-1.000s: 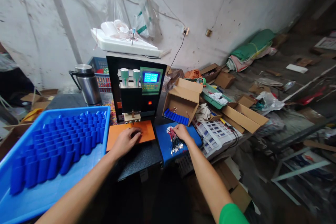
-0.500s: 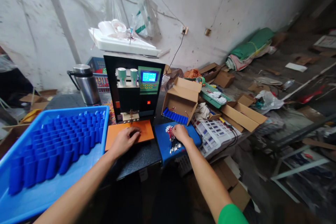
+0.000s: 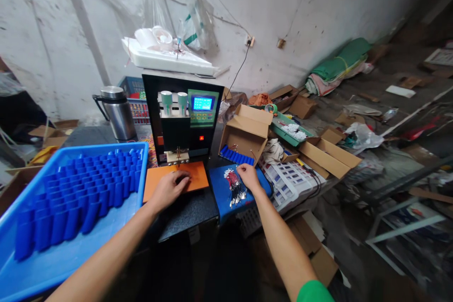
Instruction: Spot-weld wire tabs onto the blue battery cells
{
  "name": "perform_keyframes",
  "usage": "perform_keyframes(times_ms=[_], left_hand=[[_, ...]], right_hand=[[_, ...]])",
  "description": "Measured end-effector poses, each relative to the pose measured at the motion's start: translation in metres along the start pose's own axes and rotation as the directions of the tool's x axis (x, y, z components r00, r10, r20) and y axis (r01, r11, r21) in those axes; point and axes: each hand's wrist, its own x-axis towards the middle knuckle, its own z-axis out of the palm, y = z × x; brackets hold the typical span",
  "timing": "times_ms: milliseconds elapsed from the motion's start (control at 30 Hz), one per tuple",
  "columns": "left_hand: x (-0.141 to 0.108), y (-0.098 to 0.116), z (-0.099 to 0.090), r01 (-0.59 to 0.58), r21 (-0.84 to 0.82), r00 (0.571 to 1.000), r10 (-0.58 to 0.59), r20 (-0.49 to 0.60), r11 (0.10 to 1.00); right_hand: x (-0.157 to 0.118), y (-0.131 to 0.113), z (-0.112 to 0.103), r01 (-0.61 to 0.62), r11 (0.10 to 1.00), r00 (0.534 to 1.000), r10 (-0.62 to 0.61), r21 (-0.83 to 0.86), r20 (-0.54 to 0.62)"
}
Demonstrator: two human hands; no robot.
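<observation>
On the orange board (image 3: 198, 177) in front of a black spot-welding machine (image 3: 208, 151) rests my left hand (image 3: 169, 188). Its fingers are curled below the electrodes (image 3: 178, 153), and whatever they hold is hidden. My right hand (image 3: 248, 177) is over a blue pad (image 3: 220, 207), fingers pinched together; anything between them is too small to make out. Just left of it lies a bunch of red and black wire leads (image 3: 234, 186) with white connectors. Behind the pad, a row of blue cylindrical cells (image 3: 236, 155) lies in an open cardboard box (image 3: 244, 125).
A blue tray (image 3: 116, 236) at left holds many upright blue cylinders. A steel jug (image 3: 122, 115) stands behind it. At right are a white plastic basket (image 3: 283, 184), a green tray (image 3: 290, 134) with white pieces, and open cardboard boxes (image 3: 329, 155).
My right hand has shifted slightly right and away from me, off the wire leads, uncovering more of the red wires. My left hand stays on the orange board.
</observation>
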Motion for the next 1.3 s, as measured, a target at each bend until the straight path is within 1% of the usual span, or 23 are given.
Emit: perform_keyframes(times_ms=[33, 100, 167, 267, 367, 500, 567, 633, 767, 867, 967, 1033, 1167, 1233, 1300], left_hand=[[0.0, 0.0, 0.0, -0.001, -0.007, 1.0, 0.001, 0.001, 1.0], [0.0, -0.001, 0.0, -0.001, -0.022, 1.0, 0.001, 0.003, 1.0], [0.0, -0.002, 0.0, -0.001, -0.031, 1.0, 0.001, 0.011, 1.0], [-0.001, -0.002, -0.002, -0.014, -0.035, 1.0, 0.015, 0.011, 0.999], [-0.003, 0.006, -0.004, -0.029, -0.073, 0.999, 0.029, -0.014, 0.997], [-0.01, 0.029, -0.003, -0.031, -0.169, 0.999, 0.025, -0.037, 0.985], [-0.014, 0.042, 0.0, -0.032, -0.222, 0.999, 0.024, -0.04, 0.975], [-0.017, 0.05, 0.005, -0.014, -0.281, 0.999, 0.001, -0.046, 0.96], [-0.026, 0.056, 0.013, 0.039, -0.4, 0.997, -0.061, -0.042, 0.916], [-0.034, 0.057, 0.013, 0.076, -0.481, 0.994, -0.106, -0.035, 0.874], [-0.043, 0.057, 0.01, 0.101, -0.531, 0.989, -0.142, -0.038, 0.842], [-0.048, 0.056, 0.006, 0.101, -0.537, 0.988, -0.149, -0.047, 0.837], [-0.057, 0.053, 0.001, 0.119, -0.527, 0.984, -0.172, -0.051, 0.841], [-0.063, 0.052, 0.001, 0.142, -0.523, 0.979, -0.198, -0.051, 0.84], [-0.072, 0.054, 0.0, 0.155, -0.501, 0.976, -0.21, -0.057, 0.852]], right_hand=[[0.003, -0.002, -0.002, -0.016, 0.994, 1.0, 0.019, 0.11, -0.024], [0.007, -0.007, -0.007, -0.056, 0.949, 0.995, 0.079, 0.31, -0.062], [0.009, -0.017, -0.009, -0.076, 0.872, 0.989, 0.127, 0.483, -0.075], [0.005, -0.036, -0.005, -0.053, 0.736, 0.99, 0.127, 0.674, -0.06], [-0.007, -0.058, 0.007, -0.058, 0.616, 0.994, 0.112, 0.786, -0.014], [-0.029, -0.088, 0.028, -0.098, 0.472, 0.994, 0.097, 0.876, 0.059], [-0.04, -0.102, 0.037, -0.122, 0.417, 0.992, 0.072, 0.901, 0.101], [-0.049, -0.113, 0.046, -0.141, 0.388, 0.99, 0.047, 0.911, 0.133], [-0.062, -0.127, 0.06, -0.152, 0.373, 0.986, -0.007, 0.915, 0.167], [-0.069, -0.13, 0.066, -0.153, 0.391, 0.984, -0.022, 0.907, 0.175], [-0.074, -0.13, 0.069, -0.174, 0.458, 0.978, -0.024, 0.872, 0.208], [-0.079, -0.13, 0.069, -0.179, 0.517, 0.966, -0.071, 0.837, 0.25], [-0.09, -0.133, 0.069, -0.087, 0.644, 0.923, -0.235, 0.76, 0.305], [-0.096, -0.135, 0.069, -0.039, 0.687, 0.904, -0.285, 0.726, 0.319], [-0.102, -0.135, 0.069, 0.007, 0.727, 0.898, -0.306, 0.687, 0.315]])
